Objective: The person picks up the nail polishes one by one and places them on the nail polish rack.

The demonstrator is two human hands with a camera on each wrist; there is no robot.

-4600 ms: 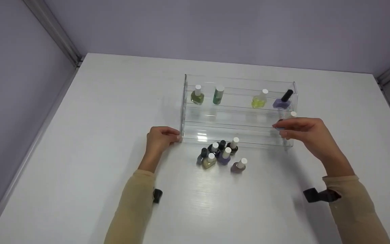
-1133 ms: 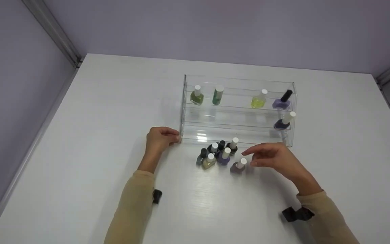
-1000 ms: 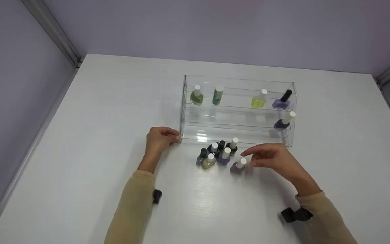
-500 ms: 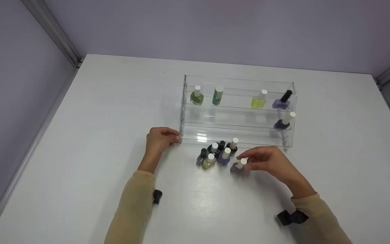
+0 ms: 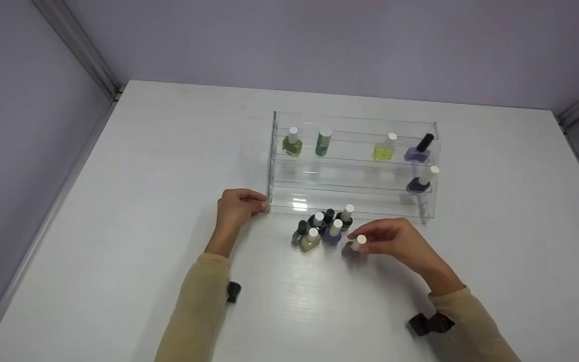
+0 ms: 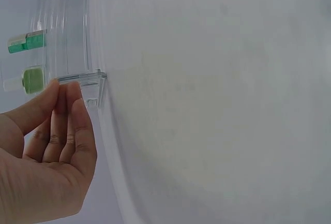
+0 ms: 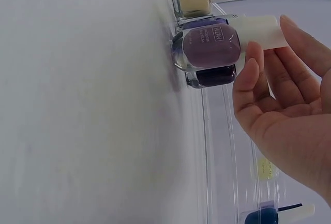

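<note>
In the head view my right hand (image 5: 392, 244) has its thumb and fingers around the white cap of a mauve nail polish bottle (image 5: 351, 250), which stands upright on the table. In the right wrist view the mauve bottle (image 7: 212, 45) has fingers on both sides of its cap. Left of it is a cluster of nail polish bottles (image 5: 333, 235), with white or black caps. My left hand (image 5: 236, 207) pinches the front left corner of a clear tiered rack (image 5: 355, 197). In the left wrist view its fingertips meet at the rack's side panel (image 6: 83, 77).
On the rack's upper tier stand an olive bottle (image 5: 292, 146), a green bottle (image 5: 322, 143), a yellow bottle (image 5: 383, 152) and a purple bottle (image 5: 416, 154). A dark blue bottle (image 5: 418, 184) stands one tier lower at the right. Behind the white table (image 5: 179, 125) rises a pale wall (image 5: 269, 45).
My right hand has left the dark blue bottle on the rack, moved down and left, and closed in around the mauve bottle's cap. The left hand has stayed at the rack's corner.
</note>
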